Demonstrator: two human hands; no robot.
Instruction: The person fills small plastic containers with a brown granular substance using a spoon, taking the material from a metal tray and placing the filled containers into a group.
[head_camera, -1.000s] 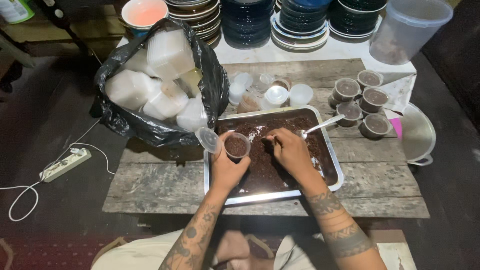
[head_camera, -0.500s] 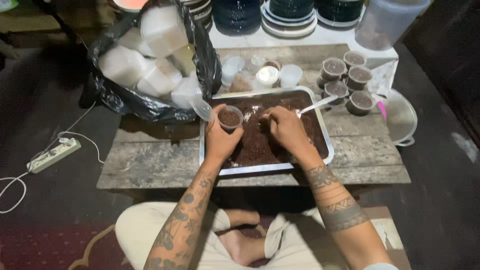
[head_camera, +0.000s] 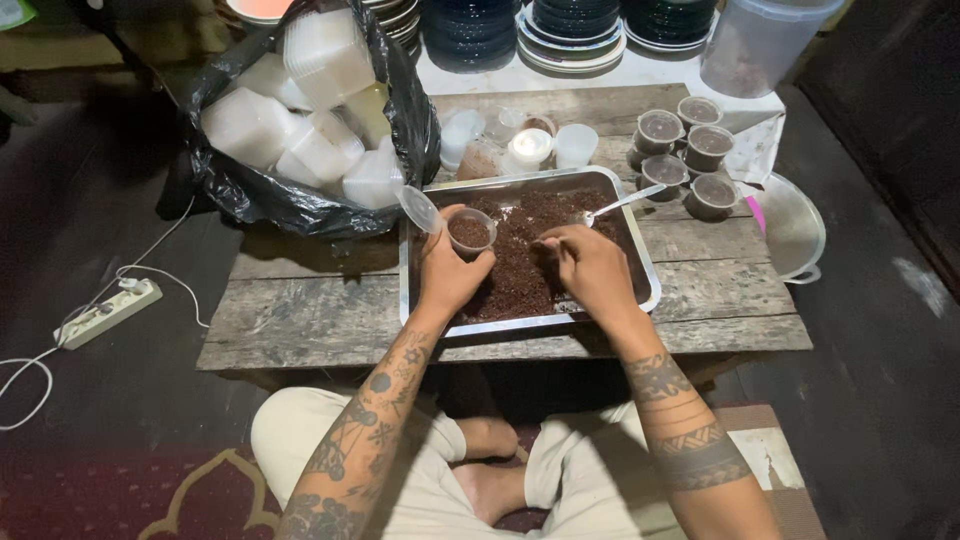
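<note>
You are sitting at a low wooden table (head_camera: 300, 320), working over a metal tray (head_camera: 640, 250) of dark brown crumbs (head_camera: 520, 260). Your left hand (head_camera: 450, 275) is gripping a small plastic cup (head_camera: 470, 232), partly filled. Just beside it, your right hand (head_camera: 590, 265) is pinching crumbs, fingers together, a spoon (head_camera: 610, 207) lying beyond.

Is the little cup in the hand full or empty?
Partly full. The little cup in the left hand stands upright with dark brown crumbs inside, below its rim.
</note>
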